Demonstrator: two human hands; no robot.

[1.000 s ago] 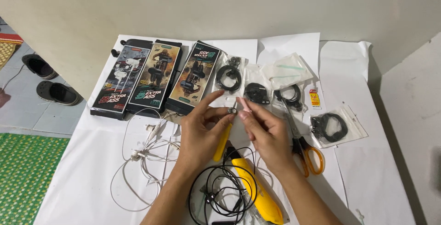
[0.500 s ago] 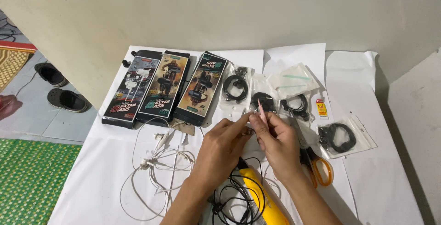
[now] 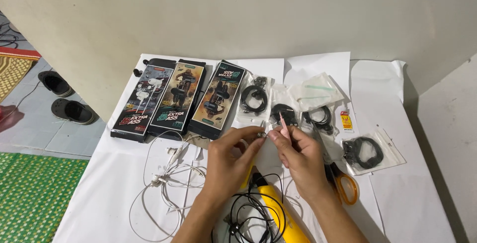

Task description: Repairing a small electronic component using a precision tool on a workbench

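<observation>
While both pinch, hands (image 3: pixel 268 156) meet

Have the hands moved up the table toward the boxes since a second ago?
Yes. Both the left hand and right hand now sit closer to the three boxes, farther from the yellow tool.
</observation>
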